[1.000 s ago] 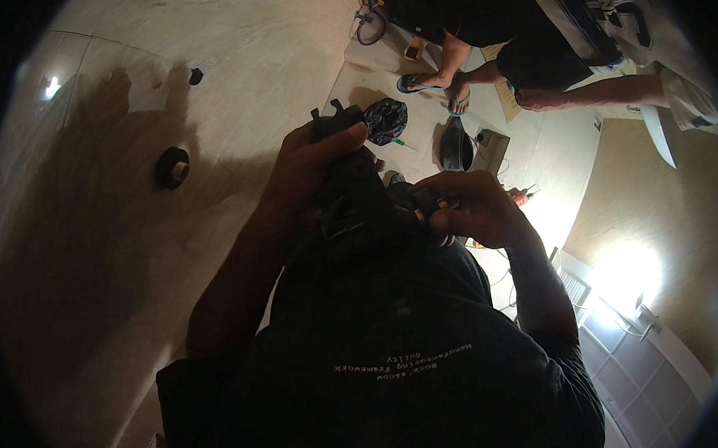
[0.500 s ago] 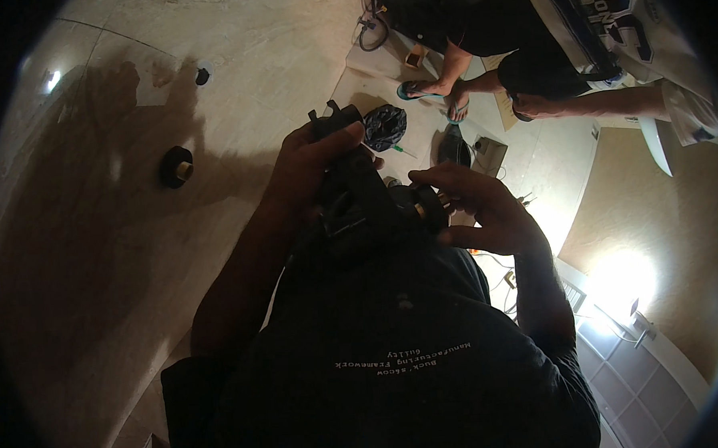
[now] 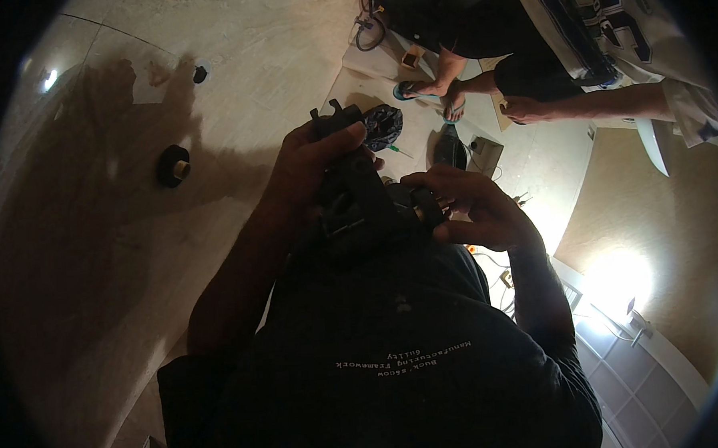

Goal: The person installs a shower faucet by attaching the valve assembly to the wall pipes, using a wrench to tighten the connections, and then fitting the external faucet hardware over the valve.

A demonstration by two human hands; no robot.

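My left hand (image 3: pixel 300 166) is closed round the upper end of a black fitting (image 3: pixel 367 187) with a bracket-like body, the thumb laid across it. Two short prongs stick up from that end. At its lower right is a round black end piece (image 3: pixel 430 209) with a brass-coloured part beside it. The thumb and fingers of my right hand (image 3: pixel 486 206) are bent round this end piece, gripping it from the right. The fitting is held close in front of my dark shirt (image 3: pixel 395 318). Deep shadow hides its finer details.
A black round fitting with a brass-coloured core (image 3: pixel 172 166) sticks out of the beige wall (image 3: pixel 234 109), below a small hole (image 3: pixel 200 74). A black bag (image 3: pixel 384 127) and a green-handled screwdriver (image 3: pixel 398 149) lie beyond my hands. Another person (image 3: pixel 544 64) stands at upper right. A bright lamp (image 3: pixel 618 281) glows at right.
My right hand has shifted slightly left and closed in on the round end piece. The other person's hand has moved slightly. My left hand keeps its hold.
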